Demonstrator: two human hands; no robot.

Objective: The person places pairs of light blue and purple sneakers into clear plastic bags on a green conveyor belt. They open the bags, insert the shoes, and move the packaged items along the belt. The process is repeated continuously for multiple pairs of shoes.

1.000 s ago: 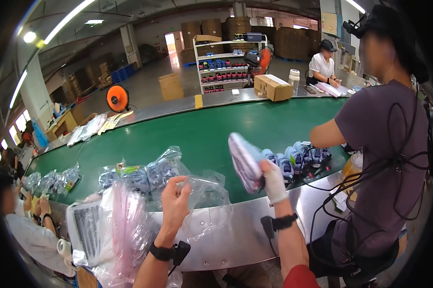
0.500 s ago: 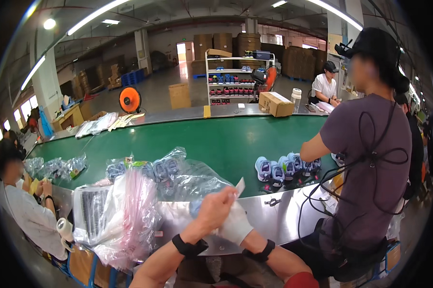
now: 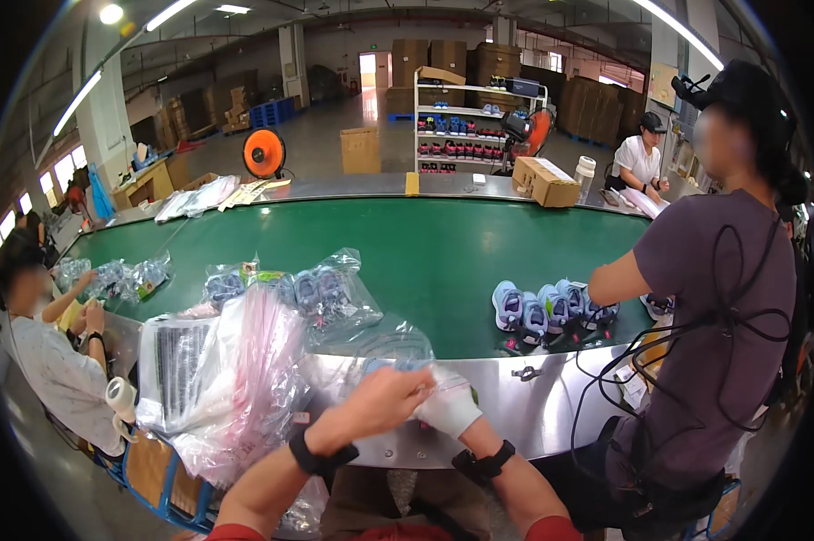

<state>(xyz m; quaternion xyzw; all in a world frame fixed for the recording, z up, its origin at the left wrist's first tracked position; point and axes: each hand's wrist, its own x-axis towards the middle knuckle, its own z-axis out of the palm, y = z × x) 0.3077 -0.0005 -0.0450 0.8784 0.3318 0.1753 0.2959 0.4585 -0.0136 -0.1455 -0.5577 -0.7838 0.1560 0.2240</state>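
My left hand (image 3: pixel 384 401) is bare, its fingers curled in a pinch at the edge of a clear plastic bag (image 3: pixel 384 341). My right hand (image 3: pixel 450 412), in a white glove, is closed on the same bag, pressed close to the left. Something light blue shows through the film just beyond my fingers, mostly hidden by my left hand. To the left lies a thick stack of clear plastic bags (image 3: pixel 258 361) with pinkish edges. Bagged light-blue shoes (image 3: pixel 321 284) rest on the green belt behind it.
Several unbagged light-blue shoes (image 3: pixel 551 307) stand on the green belt (image 3: pixel 407 243) to the right. A co-worker (image 3: pixel 713 298) with looped black cables stands close on my right. Another person (image 3: pixel 51 352) sits at far left. A cardboard box (image 3: pixel 547 182) sits on the far ledge.
My hands have come slightly lower, and my left hand lies flatter. The small pale strip that stuck up from its fingers is out of sight. The whole view has shifted a little.
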